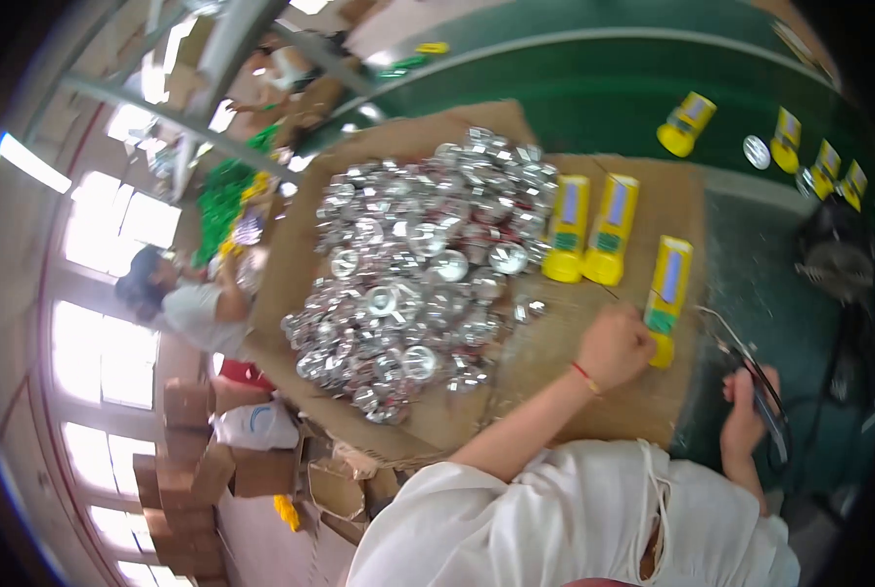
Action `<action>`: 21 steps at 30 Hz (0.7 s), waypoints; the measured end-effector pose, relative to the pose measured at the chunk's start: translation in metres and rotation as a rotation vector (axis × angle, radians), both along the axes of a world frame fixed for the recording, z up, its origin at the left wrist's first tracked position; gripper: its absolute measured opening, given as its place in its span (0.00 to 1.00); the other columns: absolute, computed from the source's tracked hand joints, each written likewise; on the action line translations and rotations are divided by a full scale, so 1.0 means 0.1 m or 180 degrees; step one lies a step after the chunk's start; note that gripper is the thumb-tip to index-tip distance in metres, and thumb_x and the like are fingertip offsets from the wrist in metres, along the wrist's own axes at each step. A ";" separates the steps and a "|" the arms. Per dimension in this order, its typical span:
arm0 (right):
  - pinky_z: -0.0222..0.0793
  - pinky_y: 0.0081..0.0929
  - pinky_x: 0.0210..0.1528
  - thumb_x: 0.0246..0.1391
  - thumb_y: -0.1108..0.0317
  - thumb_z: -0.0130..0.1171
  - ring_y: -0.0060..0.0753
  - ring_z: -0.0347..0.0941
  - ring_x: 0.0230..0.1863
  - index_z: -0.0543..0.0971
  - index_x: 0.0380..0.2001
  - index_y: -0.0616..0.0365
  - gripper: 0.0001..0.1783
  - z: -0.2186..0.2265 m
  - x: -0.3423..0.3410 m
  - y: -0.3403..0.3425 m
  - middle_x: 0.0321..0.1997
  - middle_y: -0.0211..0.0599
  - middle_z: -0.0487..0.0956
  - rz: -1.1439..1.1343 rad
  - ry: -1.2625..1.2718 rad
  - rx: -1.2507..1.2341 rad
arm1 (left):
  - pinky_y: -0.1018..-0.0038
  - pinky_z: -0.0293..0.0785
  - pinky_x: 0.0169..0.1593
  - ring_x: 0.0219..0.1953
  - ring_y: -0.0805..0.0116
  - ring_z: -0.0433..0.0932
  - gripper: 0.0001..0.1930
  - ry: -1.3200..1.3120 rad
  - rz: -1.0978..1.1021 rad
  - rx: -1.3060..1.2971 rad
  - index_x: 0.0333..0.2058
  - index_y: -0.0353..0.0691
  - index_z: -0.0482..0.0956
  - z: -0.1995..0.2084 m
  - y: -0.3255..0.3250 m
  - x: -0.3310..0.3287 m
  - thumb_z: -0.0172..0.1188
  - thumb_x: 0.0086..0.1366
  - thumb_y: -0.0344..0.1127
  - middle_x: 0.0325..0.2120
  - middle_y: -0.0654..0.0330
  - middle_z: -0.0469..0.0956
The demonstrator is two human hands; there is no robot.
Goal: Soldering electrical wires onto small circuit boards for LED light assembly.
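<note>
"Where was the yellow casing (667, 299)?"

"On the flat brown cardboard sheet (545, 391), just in front of the person, its lower end by the left hand (616, 348)."

"What was it like?"

"Long and narrow, smooth like plastic, widening to a rounded end. A pale violet strip lay along its upper part, with a green patch below."

"And the fingers there?"

"Curled in beside the rounded end. I couldn't tell whether they pinched it or only touched it."

"The other side?"

"The right hand (745, 409) had its fingers wrapped around a dark-handled tool (773, 419), with a thin, bright, bent metal length reaching toward the casing."

"Anything farther out?"

"Two matching yellow pieces (610, 227) lay side by side up the sheet. To their left, a cardboard carton (289, 230) held a heap of silvery round pieces (413, 274), glossy and shallow as little dishes. Beyond ran a smooth green surface (594, 93), with more yellow pieces toward the right. Far left, a co-worker in a pale top (201, 315) sat near a green heap (224, 201)."
</note>
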State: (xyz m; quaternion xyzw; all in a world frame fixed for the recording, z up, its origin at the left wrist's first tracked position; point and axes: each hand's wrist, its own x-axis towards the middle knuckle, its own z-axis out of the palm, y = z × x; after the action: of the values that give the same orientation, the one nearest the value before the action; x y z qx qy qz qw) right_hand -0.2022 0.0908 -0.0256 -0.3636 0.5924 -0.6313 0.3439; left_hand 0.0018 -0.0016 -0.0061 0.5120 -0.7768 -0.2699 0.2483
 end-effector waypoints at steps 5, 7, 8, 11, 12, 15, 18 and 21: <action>0.59 0.12 0.25 0.55 0.66 0.51 0.14 0.64 0.22 0.72 0.34 0.61 0.09 -0.14 -0.20 -0.05 0.23 0.28 0.71 -0.0240 0.0166 0.0064 | 0.65 0.69 0.34 0.32 0.55 0.70 0.07 -0.0150 -0.0032 0.0225 0.15 0.38 0.77 0.00 0.02 -0.01 0.58 0.44 0.34 0.24 0.54 0.72; 0.58 0.12 0.25 0.57 0.65 0.50 0.14 0.62 0.22 0.72 0.34 0.60 0.09 -0.17 -0.23 -0.07 0.22 0.27 0.70 -0.0471 0.0249 0.0327 | 0.65 0.69 0.35 0.33 0.55 0.70 0.06 -0.0066 0.0099 0.0083 0.15 0.38 0.76 -0.01 0.03 0.00 0.58 0.44 0.34 0.24 0.54 0.71; 0.57 0.12 0.25 0.57 0.65 0.49 0.14 0.62 0.23 0.72 0.34 0.60 0.09 -0.17 -0.24 -0.08 0.22 0.27 0.70 -0.0328 0.0330 0.0096 | 0.65 0.69 0.36 0.33 0.54 0.70 0.06 -0.0095 0.0029 0.0238 0.14 0.38 0.76 -0.02 0.04 0.00 0.58 0.44 0.33 0.24 0.54 0.71; 0.56 0.13 0.26 0.57 0.64 0.49 0.14 0.61 0.23 0.72 0.33 0.60 0.10 -0.18 -0.22 -0.13 0.22 0.26 0.69 -0.0300 0.0335 0.0088 | 0.65 0.68 0.38 0.32 0.55 0.70 0.08 -0.0084 0.0110 -0.0003 0.12 0.38 0.73 -0.04 0.04 0.00 0.58 0.44 0.33 0.23 0.54 0.70; 0.56 0.13 0.26 0.57 0.64 0.49 0.14 0.61 0.23 0.72 0.33 0.60 0.10 -0.18 -0.21 -0.13 0.22 0.26 0.69 -0.0299 0.0361 0.0107 | 0.66 0.68 0.38 0.32 0.55 0.70 0.09 -0.0109 -0.0047 0.0165 0.11 0.37 0.72 -0.05 0.03 0.00 0.58 0.44 0.33 0.23 0.54 0.69; 0.56 0.13 0.26 0.57 0.63 0.49 0.14 0.61 0.23 0.72 0.32 0.59 0.10 -0.18 -0.21 -0.16 0.22 0.25 0.69 -0.0387 0.0413 0.0187 | 0.66 0.68 0.40 0.31 0.56 0.70 0.10 -0.0007 0.0041 0.0218 0.10 0.38 0.71 -0.08 0.05 0.00 0.58 0.44 0.33 0.22 0.54 0.68; 0.56 0.13 0.26 0.57 0.62 0.49 0.14 0.60 0.23 0.72 0.32 0.60 0.11 -0.19 -0.23 -0.19 0.22 0.26 0.69 -0.0416 0.0468 0.0244 | 0.67 0.68 0.41 0.30 0.56 0.70 0.10 -0.0021 0.0050 0.0119 0.10 0.38 0.71 -0.07 0.06 0.00 0.57 0.44 0.33 0.22 0.54 0.68; 0.57 0.15 0.27 0.57 0.61 0.49 0.17 0.62 0.24 0.72 0.34 0.61 0.13 -0.21 -0.25 -0.19 0.24 0.28 0.70 -0.0438 0.0554 0.0342 | 0.67 0.68 0.41 0.30 0.56 0.69 0.10 0.0099 0.0131 0.0185 0.10 0.38 0.71 -0.07 0.07 0.00 0.57 0.44 0.33 0.22 0.54 0.68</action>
State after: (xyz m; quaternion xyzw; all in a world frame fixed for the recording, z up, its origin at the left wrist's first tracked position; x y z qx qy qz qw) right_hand -0.2273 0.0719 -0.0469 -0.3566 0.6766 -0.5868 0.2660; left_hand 0.0017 0.0058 -0.0129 0.5306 -0.7539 -0.2952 0.2509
